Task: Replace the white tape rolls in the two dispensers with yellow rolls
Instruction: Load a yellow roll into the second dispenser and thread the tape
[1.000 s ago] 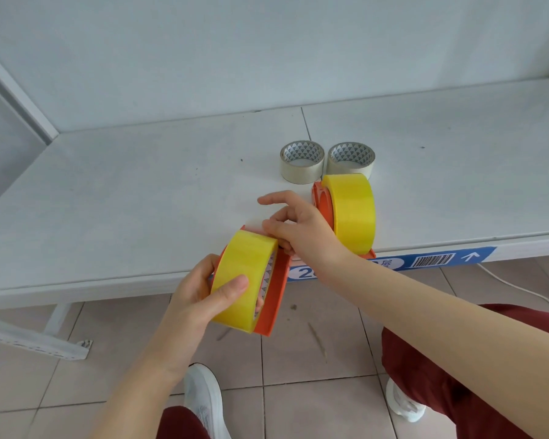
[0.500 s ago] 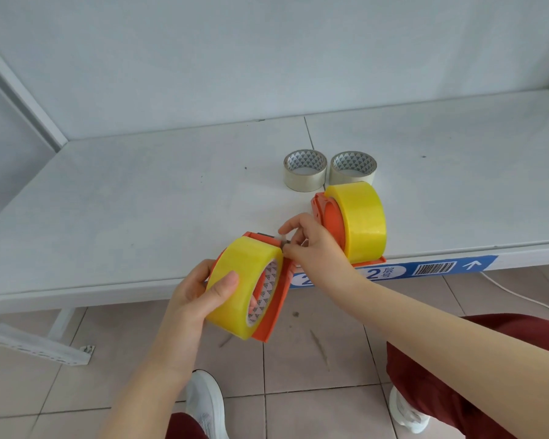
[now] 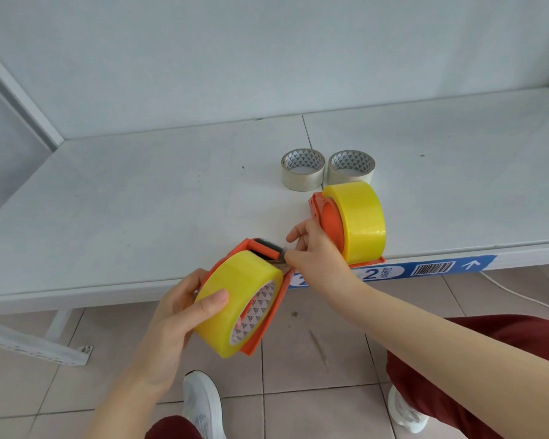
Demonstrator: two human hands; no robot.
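My left hand (image 3: 184, 307) grips a yellow tape roll (image 3: 235, 294) seated in an orange dispenser (image 3: 267, 321), held in the air just in front of the shelf edge. My right hand (image 3: 314, 258) pinches the tape end at the dispenser's dark cutter blade (image 3: 268, 247). A second orange dispenser (image 3: 328, 220) carrying a yellow roll (image 3: 360, 217) stands on the shelf right behind my right hand. Two white tape rolls (image 3: 303, 169) (image 3: 351, 167) lie flat side by side farther back.
The white shelf (image 3: 140, 201) has a back wall and a front lip with a blue barcode label (image 3: 431, 268). Below are floor tiles, a white cable (image 3: 520, 296) at right, a metal bracket (image 3: 35, 346) at left, and my knees and shoes.
My left hand has tilted the held dispenser so its cutter end points up toward the shelf. My right hand closed from spread fingers onto the tape end at the blade.
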